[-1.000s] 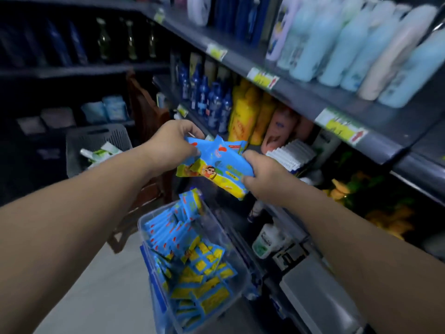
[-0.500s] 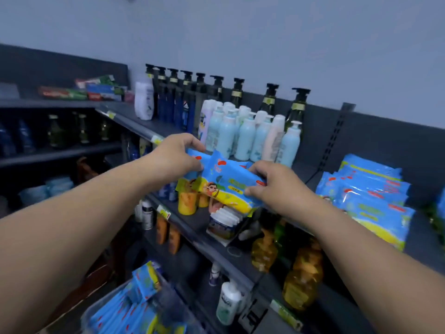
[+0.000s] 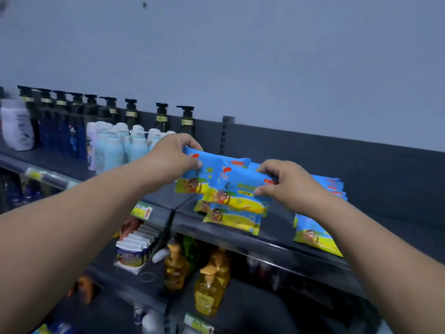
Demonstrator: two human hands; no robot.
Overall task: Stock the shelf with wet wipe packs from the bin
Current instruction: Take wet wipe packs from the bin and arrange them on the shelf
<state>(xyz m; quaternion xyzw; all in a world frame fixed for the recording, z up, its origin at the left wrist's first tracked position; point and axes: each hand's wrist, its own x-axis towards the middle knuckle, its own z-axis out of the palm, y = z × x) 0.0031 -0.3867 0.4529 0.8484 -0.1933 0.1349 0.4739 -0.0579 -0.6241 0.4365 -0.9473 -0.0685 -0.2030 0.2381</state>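
Above the dark metal top shelf [image 3: 277, 230], left hand [image 3: 173, 157] & right hand [image 3: 289, 186] each pinch an end of a bundle of blue-and-yellow plastic wet wipe packs [image 3: 231, 186], held level just over matching packs [image 3: 232, 221] already lying on that shelf, prob. to stack squarely.

The left hand [image 3: 173, 160] and right hand [image 3: 286, 184] are lifting the blue-and-yellow wet wipe packs [image 3: 224, 182] away from the bin, now out of view, and are bringing them up over the top shelf [image 3: 277, 239] — just above a stack of matching packs [image 3: 233, 218] lying there.
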